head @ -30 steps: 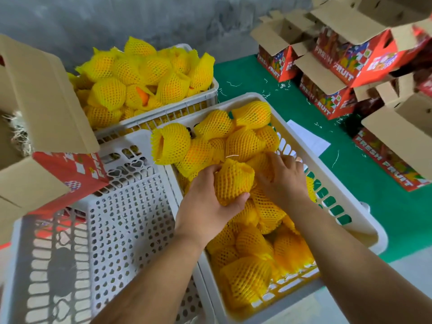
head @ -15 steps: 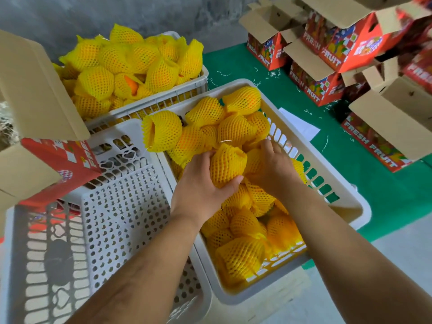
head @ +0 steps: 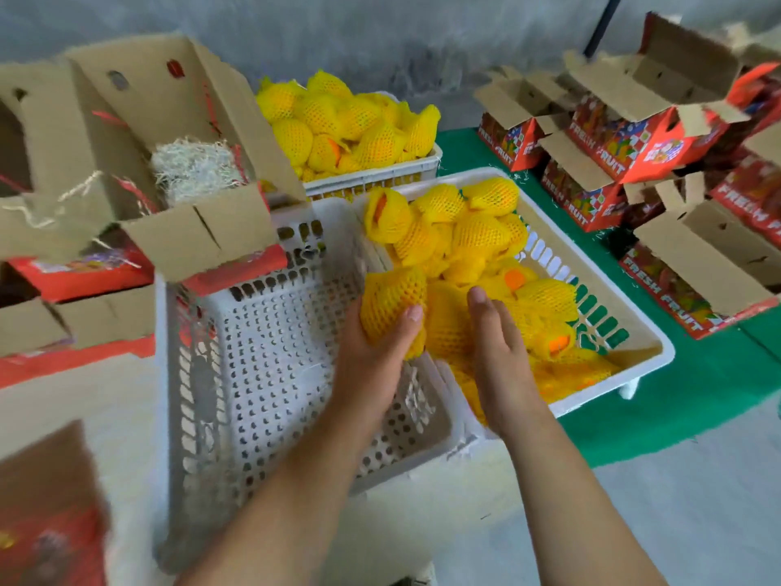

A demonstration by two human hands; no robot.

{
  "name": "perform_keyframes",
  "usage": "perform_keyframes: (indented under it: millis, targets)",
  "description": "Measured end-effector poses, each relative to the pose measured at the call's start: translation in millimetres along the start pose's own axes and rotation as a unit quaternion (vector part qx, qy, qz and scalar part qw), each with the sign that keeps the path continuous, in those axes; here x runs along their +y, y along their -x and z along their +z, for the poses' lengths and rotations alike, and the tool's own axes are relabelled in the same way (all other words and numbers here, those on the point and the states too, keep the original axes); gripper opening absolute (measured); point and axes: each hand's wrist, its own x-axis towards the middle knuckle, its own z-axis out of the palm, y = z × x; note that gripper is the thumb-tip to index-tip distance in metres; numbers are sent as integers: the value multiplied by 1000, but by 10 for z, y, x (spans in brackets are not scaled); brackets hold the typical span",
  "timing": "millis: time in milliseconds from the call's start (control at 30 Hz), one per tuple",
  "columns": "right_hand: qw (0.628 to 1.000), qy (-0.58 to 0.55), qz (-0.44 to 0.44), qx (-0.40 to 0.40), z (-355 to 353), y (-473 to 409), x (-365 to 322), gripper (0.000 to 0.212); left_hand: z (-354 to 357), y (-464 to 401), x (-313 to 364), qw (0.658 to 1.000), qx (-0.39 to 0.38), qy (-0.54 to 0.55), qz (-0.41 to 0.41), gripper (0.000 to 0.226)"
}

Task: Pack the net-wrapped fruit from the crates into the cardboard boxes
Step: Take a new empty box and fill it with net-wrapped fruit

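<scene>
Now my left hand (head: 372,357) grips one net-wrapped fruit (head: 391,306), fingers and thumb curled around it, just above the rim between the two white crates. My right hand (head: 503,353) is beside it at 3 o'clock, fingers straight and relaxed, holding nothing, over the full crate (head: 651,357) of yellow-netted fruit. At 9 o'clock from my hands is the empty crate (head: 262,374). At 10 o'clock an open cardboard box (head: 177,162) stands with shredded paper (head: 192,169) inside. At 12 o'clock is another fruit crate (head: 380,175); at 2 o'clock, red boxes (head: 625,145) on green cloth (head: 697,382).
</scene>
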Motion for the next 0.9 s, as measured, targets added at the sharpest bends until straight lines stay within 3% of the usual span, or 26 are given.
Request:
perform_keyframes:
  millis: [100, 200, 300, 367, 533, 600, 700, 800, 900]
  targets:
    - [981, -135, 76, -120, 569, 372, 61, 35, -683, 300, 108, 997, 27, 42, -57, 61]
    - [959, -162, 80, -219, 1195, 789, 186, 41, -1574, 542, 269, 990, 50, 115, -69, 63]
    - [966, -88, 41, -238, 1867, 1317, 295, 48, -2425, 862, 368, 975, 56, 185, -113, 48]
    - [973, -42, 41, -222, 2391, 1723, 362, 55, -3068, 1125, 345, 974, 80, 173, -123, 36]
    - [960, 70, 45, -268, 3510, 2571, 549, 48, -4608, 1809, 333, 980, 93, 103, -144, 58]
    - [949, 100, 63, -292, 3849, 2817, 646, 41, -5075, 2037, 303, 975, 109, 87, -174, 56]
    - [928, 195, 67, -310, 4247, 3041, 780, 39, -5483, 2235, 228, 962, 161, 47, -215, 38]
    - [893, 280, 83, -343, 4484, 3139, 887, 40, -5660, 2233, 86, 932, 231, 49, -276, 48]
    - [857, 288, 162, -394, 4625, 3135, 1028, 40, -5767, 2176, -41, 904, 254, 107, -327, 51]
